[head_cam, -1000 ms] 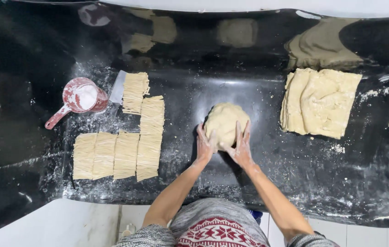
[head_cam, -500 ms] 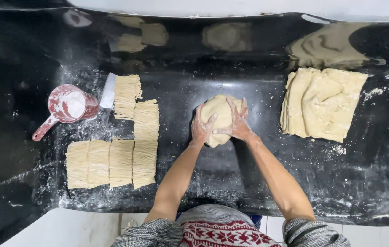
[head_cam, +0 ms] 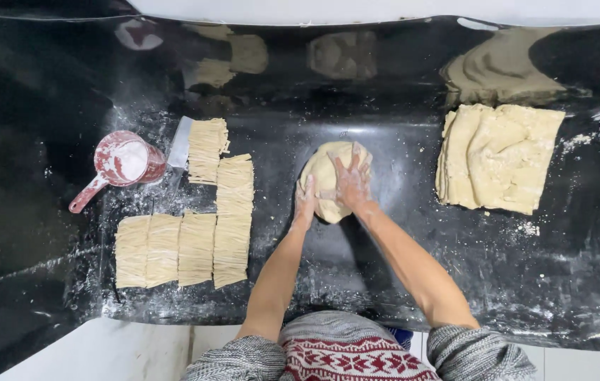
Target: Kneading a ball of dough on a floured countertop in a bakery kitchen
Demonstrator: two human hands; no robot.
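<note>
My right hand [head_cam: 351, 183] lies flat, fingers spread, on the pale round dough ball [head_cam: 328, 176]; my left hand [head_cam: 305, 201] cups its near-left side. Cut noodle bundles [head_cam: 194, 233] lie well left of my fingers, folded dough sheets [head_cam: 497, 155] to their right.

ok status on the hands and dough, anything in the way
Left hand against dough ball side. Right hand pressing flat on top. Cut noodles and folded dough sheet apart, nothing blocking.

A second ago both hands cupped the near edge of the dough ball [head_cam: 328, 180]. Since then the right hand [head_cam: 353, 182] has climbed on top, fingers spread, while the left hand [head_cam: 305, 202] has slid to its left side.
</note>
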